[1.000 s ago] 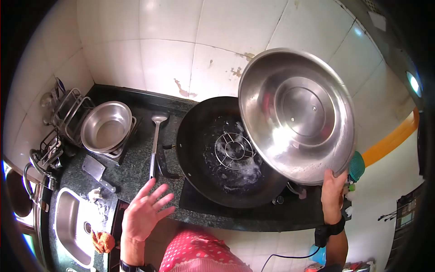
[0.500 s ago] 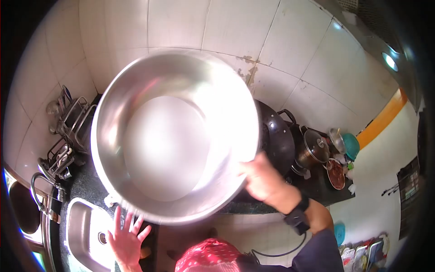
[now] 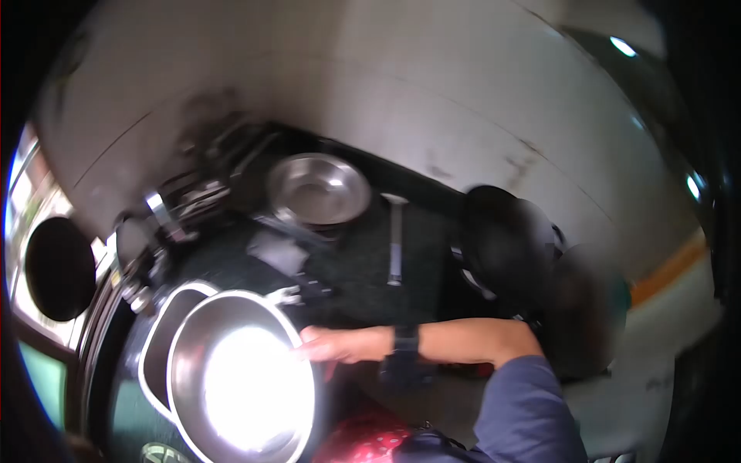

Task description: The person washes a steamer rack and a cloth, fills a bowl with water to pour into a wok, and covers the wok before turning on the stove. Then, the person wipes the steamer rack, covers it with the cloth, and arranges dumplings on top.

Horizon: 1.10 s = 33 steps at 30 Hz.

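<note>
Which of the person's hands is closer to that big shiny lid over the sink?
The right. The right hand is at the rim of the big steel lid above the sink, seemingly holding it, though blur hides the grip. The left hand is out of view.

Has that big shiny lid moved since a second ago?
Yes. The steel lid was held up over the black wok; now it sits low over the sink, at the counter's other end, the right hand at its rim.
</note>
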{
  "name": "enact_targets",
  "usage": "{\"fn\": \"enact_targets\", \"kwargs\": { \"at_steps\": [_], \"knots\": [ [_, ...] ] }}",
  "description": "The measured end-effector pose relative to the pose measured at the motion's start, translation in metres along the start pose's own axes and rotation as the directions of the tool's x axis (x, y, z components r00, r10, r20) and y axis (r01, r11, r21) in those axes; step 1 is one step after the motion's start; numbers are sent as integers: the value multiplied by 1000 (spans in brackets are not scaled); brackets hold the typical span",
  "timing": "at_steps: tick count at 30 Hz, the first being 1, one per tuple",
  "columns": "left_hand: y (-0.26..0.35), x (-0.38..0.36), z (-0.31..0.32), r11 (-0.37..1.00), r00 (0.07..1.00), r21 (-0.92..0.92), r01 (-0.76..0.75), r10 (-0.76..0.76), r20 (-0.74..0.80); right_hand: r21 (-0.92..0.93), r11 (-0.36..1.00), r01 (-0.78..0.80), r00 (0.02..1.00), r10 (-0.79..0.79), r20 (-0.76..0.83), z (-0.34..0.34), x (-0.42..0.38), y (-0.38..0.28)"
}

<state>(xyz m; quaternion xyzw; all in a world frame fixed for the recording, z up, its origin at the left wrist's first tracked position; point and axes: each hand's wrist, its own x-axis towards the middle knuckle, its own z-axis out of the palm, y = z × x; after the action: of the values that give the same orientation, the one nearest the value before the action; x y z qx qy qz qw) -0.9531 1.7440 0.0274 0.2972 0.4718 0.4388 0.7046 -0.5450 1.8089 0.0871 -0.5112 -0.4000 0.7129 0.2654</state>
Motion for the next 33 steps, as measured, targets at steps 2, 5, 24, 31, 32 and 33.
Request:
{"fn": "enact_targets", "kwargs": {
  "at_steps": [2,5,24,31,32,33],
  "knots": [
    [-11,10,-25,950,970,217,-223,195,146,-309,950,51,984,-101,-149,-1,48,-17],
    [19,27,1,885,950,-398,241,-300,-91,-477,874,94,913,-267,-309,-14,99,-51],
    [28,55,34,977,821,-213,-23,-103,-562,-522,650,553,833,-450,323,6,397,-148],
    [39,71,39,952,822,-299,-71,-113,-557,-644,540,542,833,-443,330,0,373,-132],
    [40,71,36,947,826,-317,-50,-139,-546,-678,467,568,798,-515,313,-6,362,-122],
    [39,71,35,942,828,-335,-29,-165,-535,-678,467,567,797,-517,311,-12,348,-111]
  ]
}}
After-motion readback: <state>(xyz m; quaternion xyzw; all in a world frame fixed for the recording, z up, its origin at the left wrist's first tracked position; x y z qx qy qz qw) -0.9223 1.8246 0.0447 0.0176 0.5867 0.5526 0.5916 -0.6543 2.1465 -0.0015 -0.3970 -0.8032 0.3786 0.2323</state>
